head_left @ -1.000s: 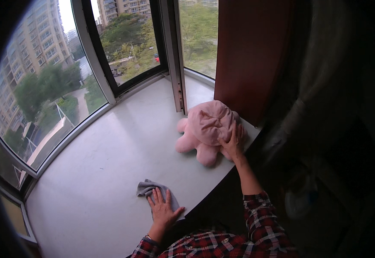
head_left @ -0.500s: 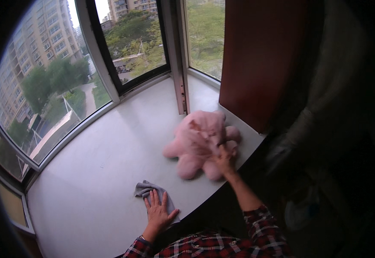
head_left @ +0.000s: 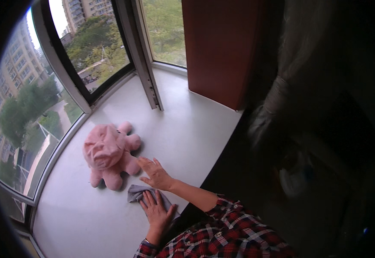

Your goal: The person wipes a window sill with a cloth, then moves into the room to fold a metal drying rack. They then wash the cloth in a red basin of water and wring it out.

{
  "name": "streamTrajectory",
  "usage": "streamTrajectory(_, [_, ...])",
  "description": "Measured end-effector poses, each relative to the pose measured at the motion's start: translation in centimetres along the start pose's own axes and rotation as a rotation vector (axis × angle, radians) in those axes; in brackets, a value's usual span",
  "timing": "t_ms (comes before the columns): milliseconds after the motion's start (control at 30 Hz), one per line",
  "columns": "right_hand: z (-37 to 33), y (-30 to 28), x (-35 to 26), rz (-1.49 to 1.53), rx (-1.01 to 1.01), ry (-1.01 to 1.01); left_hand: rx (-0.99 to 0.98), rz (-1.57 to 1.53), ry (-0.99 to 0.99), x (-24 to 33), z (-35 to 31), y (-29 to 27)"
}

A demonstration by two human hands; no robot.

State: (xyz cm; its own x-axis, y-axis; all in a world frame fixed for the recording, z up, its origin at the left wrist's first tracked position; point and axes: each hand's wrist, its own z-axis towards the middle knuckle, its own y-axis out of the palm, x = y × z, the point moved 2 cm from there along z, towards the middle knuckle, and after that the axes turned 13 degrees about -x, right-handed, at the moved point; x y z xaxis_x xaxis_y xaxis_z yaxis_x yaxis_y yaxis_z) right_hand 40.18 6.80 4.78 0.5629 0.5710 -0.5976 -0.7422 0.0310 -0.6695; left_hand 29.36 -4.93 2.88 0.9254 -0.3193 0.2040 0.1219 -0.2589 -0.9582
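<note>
Daylight comes through the tall windows (head_left: 28, 103) around a white sill (head_left: 187, 124), and past the glass I can make out an apartment block (head_left: 18, 71) and green trees (head_left: 33, 96). Beyond the metal post (head_left: 142, 64) that comes down onto the sill, a reddish-brown panel (head_left: 222, 51) stands at its far right end.

I have the pink plush toy (head_left: 103, 148) on the window side of the sill, ahead and to the left of both hands, its puckered, crumpled fabric facing up and its stubby rounded limbs spread out. The right hand (head_left: 156, 175) is open and grips nothing; its fingertips are at the toy's nearest limb, and I cannot tell from here whether they touch it. The left hand (head_left: 156, 213) lies open, fingers spread, over a grey cloth (head_left: 137, 194), holding it flat near the front edge, with the bunched end poking out toward the toy.

Off to the right, beside a dim gathered curtain (head_left: 277, 92), I pick out a pale rounded object (head_left: 295, 178) in the shadows; it may be a container, but it is too dark for me to see what is in it.
</note>
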Motion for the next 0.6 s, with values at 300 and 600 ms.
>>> streamTrajectory(300, [-18.9,-9.9,4.4,-0.191,0.453,0.377,-0.049,0.093,0.359,3.3,5.3,0.9])
streamTrajectory(600, [-45.7,-3.3,4.5,0.127,0.494,1.299,-0.051,0.176,0.481,12.6,12.8,1.7])
